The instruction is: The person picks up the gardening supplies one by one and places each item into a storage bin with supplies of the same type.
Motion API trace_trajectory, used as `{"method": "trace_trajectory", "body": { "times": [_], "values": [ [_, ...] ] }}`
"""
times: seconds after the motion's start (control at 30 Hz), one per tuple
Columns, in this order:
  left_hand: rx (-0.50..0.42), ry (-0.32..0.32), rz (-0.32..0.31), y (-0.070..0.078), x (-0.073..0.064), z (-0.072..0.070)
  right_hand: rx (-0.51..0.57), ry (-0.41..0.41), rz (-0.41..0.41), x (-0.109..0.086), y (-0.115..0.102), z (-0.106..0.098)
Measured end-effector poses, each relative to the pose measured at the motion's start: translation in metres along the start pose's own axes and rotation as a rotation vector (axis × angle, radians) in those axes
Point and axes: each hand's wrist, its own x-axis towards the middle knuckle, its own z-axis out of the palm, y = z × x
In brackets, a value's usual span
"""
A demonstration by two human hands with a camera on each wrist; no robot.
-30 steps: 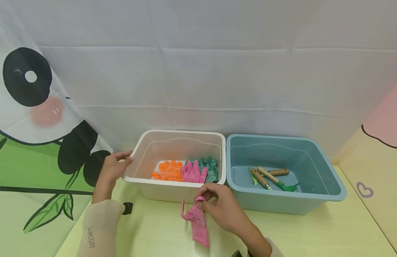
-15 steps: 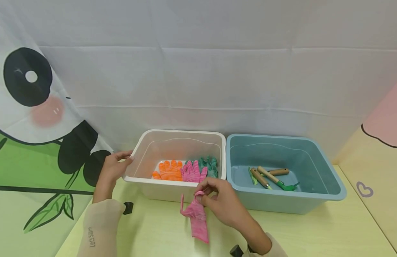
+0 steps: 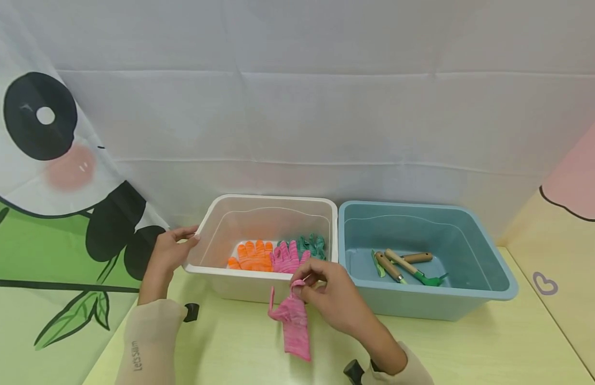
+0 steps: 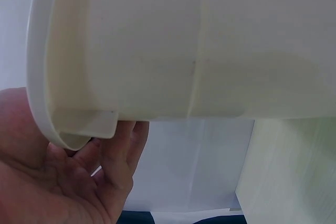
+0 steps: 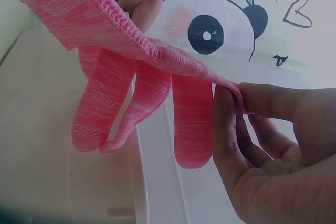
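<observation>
A pink knitted glove hangs in front of the white plastic tub. My right hand pinches it between thumb and fingertips at its upper end. Seen from the right wrist, the same glove shows its ribbed edge and several dangling fingers. My left hand grips the tub's left rim; the left wrist view has the rim between thumb and curled fingers. Inside the tub lie an orange glove, another pink glove and a green glove.
A blue tub stands right of the white one. It holds several small garden tools, including a green-headed rake with a wooden handle. Both tubs sit on a pale yellow table against a white sheet.
My right hand has lifted slightly and shifted a little to the left, carrying the pink glove. The left hand stays at the white tub's rim.
</observation>
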Motion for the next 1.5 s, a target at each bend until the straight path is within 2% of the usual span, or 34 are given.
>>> {"method": "trace_trajectory", "body": {
  "times": [0.5, 0.9, 1.27, 1.5],
  "values": [
    [0.0, 0.002, 0.002, 0.0, -0.001, 0.0, 0.049, -0.009, -0.032, 0.007, -0.008, -0.003],
    [-0.003, 0.002, 0.003, -0.001, 0.001, 0.0, 0.022, -0.009, -0.029, 0.012, -0.014, -0.006],
    [-0.005, 0.001, -0.016, -0.001, 0.001, 0.0, 0.004, 0.001, -0.068, 0.021, -0.023, -0.011],
    [-0.002, -0.001, -0.004, 0.0, 0.0, 0.0, -0.054, 0.021, -0.077, 0.025, -0.032, -0.016]
  ]
}}
